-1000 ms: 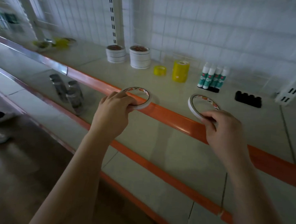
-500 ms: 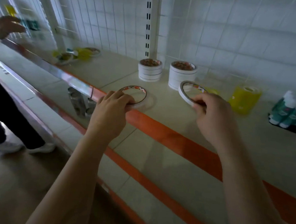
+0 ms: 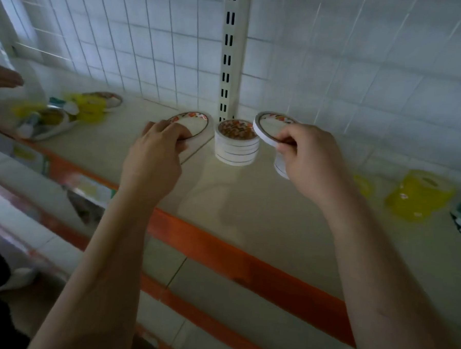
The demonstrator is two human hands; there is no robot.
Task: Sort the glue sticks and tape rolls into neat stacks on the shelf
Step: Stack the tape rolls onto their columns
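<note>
2 hands (image 3: pixel 155 154) (image 3: pixel 309 157) each pinch 1 thin tape roll (image 3: pixel 190 124) (image 3: pixel 269 128) beside stack (image 3: pixel 236 145).

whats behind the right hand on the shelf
A second stack of white tape rolls: only a strip of its side shows left of the right hand; its top and height are covered. The hand holds a thin roll tilted in front.

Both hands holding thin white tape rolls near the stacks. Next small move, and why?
Probably lower the right hand so its tilted thin white tape roll lies flat on the partly hidden white stack right below it. The left hand and its roll sit beside the other stack of white tape rolls, not over it.
</note>
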